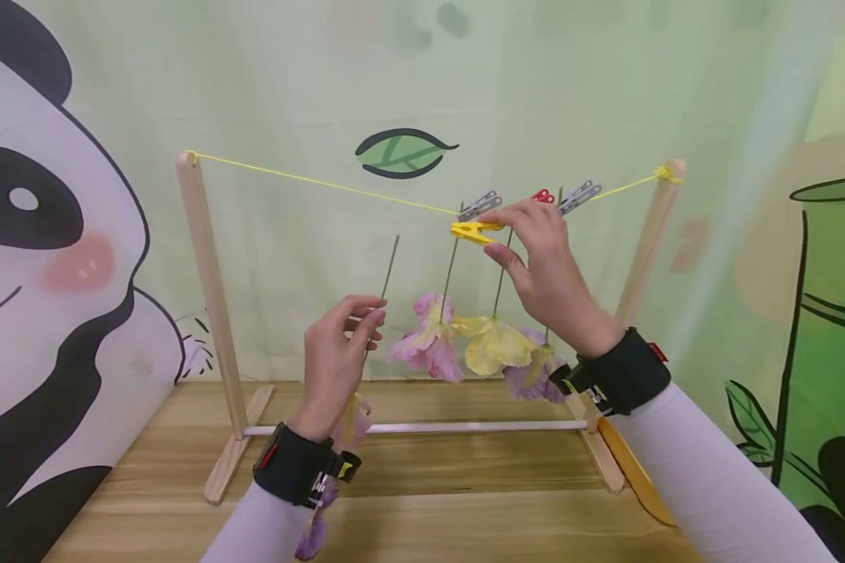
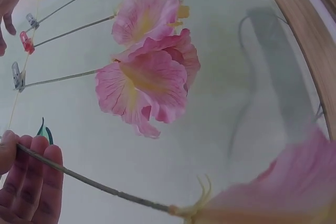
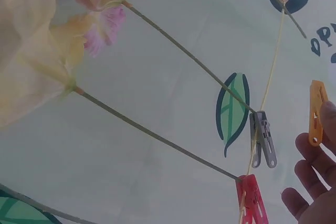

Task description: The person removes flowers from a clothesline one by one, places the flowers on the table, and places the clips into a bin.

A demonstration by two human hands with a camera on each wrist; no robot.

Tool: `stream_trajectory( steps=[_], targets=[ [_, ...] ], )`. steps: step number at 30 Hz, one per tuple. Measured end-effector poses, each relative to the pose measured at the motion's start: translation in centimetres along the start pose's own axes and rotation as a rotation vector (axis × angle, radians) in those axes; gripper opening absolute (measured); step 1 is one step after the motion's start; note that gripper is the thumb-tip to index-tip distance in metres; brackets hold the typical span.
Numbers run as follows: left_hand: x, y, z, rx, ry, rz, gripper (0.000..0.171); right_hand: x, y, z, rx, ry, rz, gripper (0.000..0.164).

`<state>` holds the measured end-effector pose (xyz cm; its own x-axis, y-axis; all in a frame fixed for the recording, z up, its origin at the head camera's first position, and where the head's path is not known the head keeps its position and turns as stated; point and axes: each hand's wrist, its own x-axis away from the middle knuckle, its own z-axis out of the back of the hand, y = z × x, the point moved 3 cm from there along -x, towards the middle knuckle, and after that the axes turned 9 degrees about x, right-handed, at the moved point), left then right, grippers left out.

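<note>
My left hand (image 1: 341,352) pinches the green stem (image 1: 391,266) of an artificial flower (image 2: 294,182); its pink bloom hangs below the hand. In my right hand (image 1: 545,270) is a yellow clothespin (image 1: 473,231), held between thumb and fingers just under the yellow string (image 1: 324,185). A pink flower (image 1: 433,340), a yellow flower (image 1: 496,344) and a purple flower (image 1: 531,375) hang upside down from the string. Grey clothespins (image 1: 480,205) and a red clothespin (image 3: 252,198) fasten their stems. The right hand partly hides the red one in the head view.
The string spans two wooden posts (image 1: 211,289), joined low down by a white rod (image 1: 465,428), on a wood-grain table (image 1: 394,516). An orange object (image 1: 634,469) lies by the right foot. Behind hangs a printed curtain (image 1: 310,94) with a panda.
</note>
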<state>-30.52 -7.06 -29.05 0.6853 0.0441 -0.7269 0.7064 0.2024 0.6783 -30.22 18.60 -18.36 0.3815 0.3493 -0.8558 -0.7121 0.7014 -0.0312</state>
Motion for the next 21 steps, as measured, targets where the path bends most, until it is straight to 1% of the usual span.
stream_trajectory(
  steps=[3,6,11,14,17,21],
  targets=[
    [0.3,0.0,0.5,-0.019,0.006,-0.023,0.014,0.6,-0.2,0.3,0.019,0.008,0.015,0.037],
    [0.8,0.0,1.0,-0.011,0.032,-0.033,0.013,1.5,-0.2,0.9,0.034,0.030,0.009,0.037],
    [1.6,0.1,1.4,0.040,0.051,-0.039,0.013,3.7,0.4,1.7,0.044,0.076,-0.057,0.038],
    [2.0,0.0,1.4,0.053,0.063,-0.055,0.013,4.8,0.8,1.8,0.049,0.081,-0.080,0.038],
    [2.2,-0.1,1.5,0.054,0.074,-0.070,0.012,5.6,1.3,2.1,0.049,0.086,-0.101,0.038],
    [2.4,0.0,1.6,0.033,0.077,-0.079,0.011,6.4,2.0,3.0,0.047,0.101,-0.144,0.040]
  ],
)
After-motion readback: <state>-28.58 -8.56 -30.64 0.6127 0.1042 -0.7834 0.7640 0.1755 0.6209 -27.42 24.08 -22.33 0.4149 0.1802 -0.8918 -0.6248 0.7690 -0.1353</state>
